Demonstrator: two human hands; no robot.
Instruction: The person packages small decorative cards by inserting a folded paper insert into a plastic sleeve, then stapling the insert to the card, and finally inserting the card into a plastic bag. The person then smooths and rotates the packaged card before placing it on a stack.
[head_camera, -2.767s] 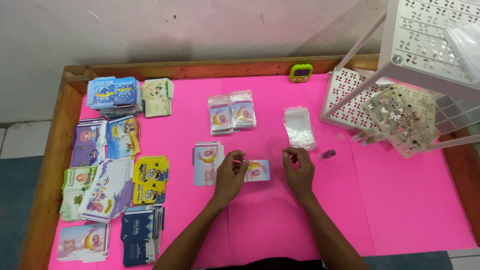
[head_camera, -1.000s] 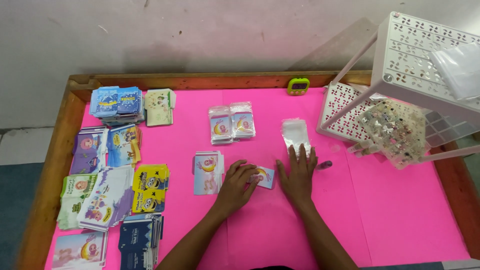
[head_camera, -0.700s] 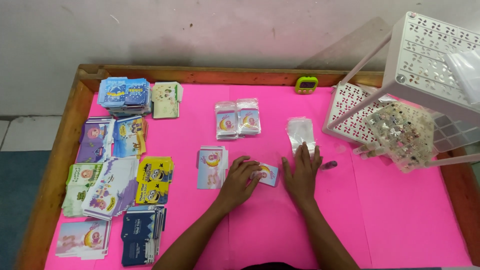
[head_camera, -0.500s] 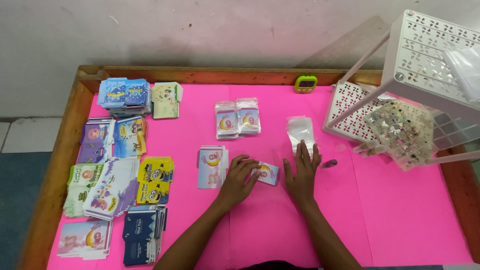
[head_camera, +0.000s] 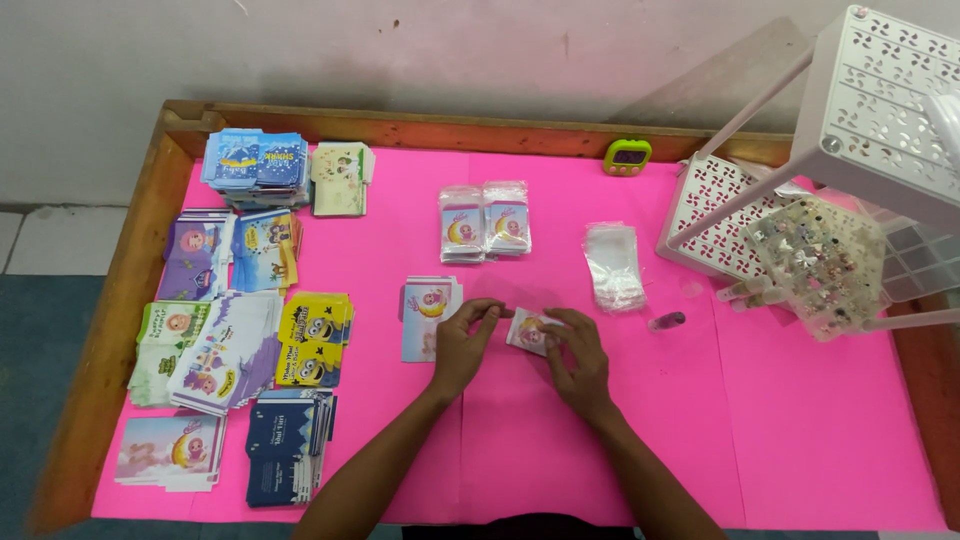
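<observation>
Left hand (head_camera: 462, 342) and right hand (head_camera: 578, 358) both pinched on small card (head_camera: 530, 331) in clear sleeve, mid pink tabletop (head_camera: 800, 440), beside card stack (head_camera: 428, 318). Card likely light, thin, bendable; sleeve slippery. Grip by edges.

Both forearms bare, each hand (head_camera: 462, 345) unadorned.
</observation>
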